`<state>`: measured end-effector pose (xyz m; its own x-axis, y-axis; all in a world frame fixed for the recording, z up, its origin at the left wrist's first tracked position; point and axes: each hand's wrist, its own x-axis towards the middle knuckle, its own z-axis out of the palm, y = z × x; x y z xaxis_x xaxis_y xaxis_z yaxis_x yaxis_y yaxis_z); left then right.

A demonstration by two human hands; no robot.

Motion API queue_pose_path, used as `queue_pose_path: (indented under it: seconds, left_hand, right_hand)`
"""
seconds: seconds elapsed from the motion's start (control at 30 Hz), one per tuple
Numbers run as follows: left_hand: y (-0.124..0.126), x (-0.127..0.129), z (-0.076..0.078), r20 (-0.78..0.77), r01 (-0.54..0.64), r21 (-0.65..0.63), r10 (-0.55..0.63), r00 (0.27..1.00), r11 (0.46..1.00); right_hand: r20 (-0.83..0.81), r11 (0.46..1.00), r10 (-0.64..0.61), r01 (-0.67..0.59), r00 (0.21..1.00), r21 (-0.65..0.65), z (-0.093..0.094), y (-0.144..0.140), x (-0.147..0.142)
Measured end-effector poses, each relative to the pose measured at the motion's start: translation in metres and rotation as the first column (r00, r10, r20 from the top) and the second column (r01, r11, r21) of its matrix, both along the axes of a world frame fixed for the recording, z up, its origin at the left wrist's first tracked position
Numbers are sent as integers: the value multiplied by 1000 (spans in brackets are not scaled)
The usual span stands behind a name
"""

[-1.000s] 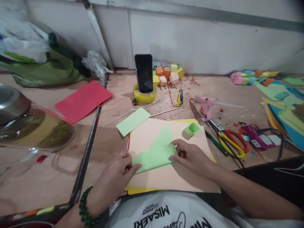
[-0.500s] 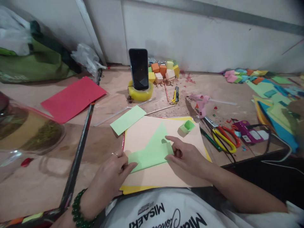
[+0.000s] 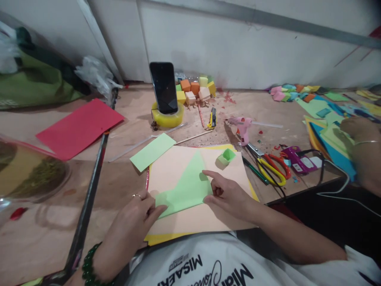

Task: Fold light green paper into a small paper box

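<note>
Light green folded paper sheet (image 3: 186, 190) lies flat on peach paper sheet (image 3: 175, 165), near centre of wooden table (image 3: 125, 180). Left hand (image 3: 135, 218) pins sheet's near-left corner, fingertips pressed down, not gripping. Right hand (image 3: 229, 194) presses right edge, index finger extended along fold, other fingers curled. Small green folded paper cup (image 3: 226, 155) just beyond right hand. Yellow-and-orange-handled scissors (image 3: 272, 169) lie further right. Black phone (image 3: 163, 87) stands upright in yellow tape roll (image 3: 166, 118) at far side.

The left hand (image 3: 137, 214) covers the near-left corner of the folded green paper (image 3: 186, 188), the right hand (image 3: 228, 194) hides its right edge, the clear container (image 3: 28, 167) and green bag (image 3: 32, 81) run off the left edge, and 1 co-worker's hand (image 3: 361, 133) is cut off at right.
</note>
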<state>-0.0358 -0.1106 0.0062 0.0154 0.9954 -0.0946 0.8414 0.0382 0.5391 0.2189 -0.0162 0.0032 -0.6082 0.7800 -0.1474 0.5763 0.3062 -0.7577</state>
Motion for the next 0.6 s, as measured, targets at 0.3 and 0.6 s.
queue_pose_path:
  seconds: [0.3, 0.6]
  left_hand:
    - [-1, 1, 0, -43, 61, 34, -60, 997, 998]
    - [-12, 0, -7, -477, 191, 376, 13, 879, 907]
  right_hand:
    - [-33, 999, 35, -34, 999, 21, -5, 0, 3]
    - [131, 781, 160, -207, 978, 589, -4, -5, 4]
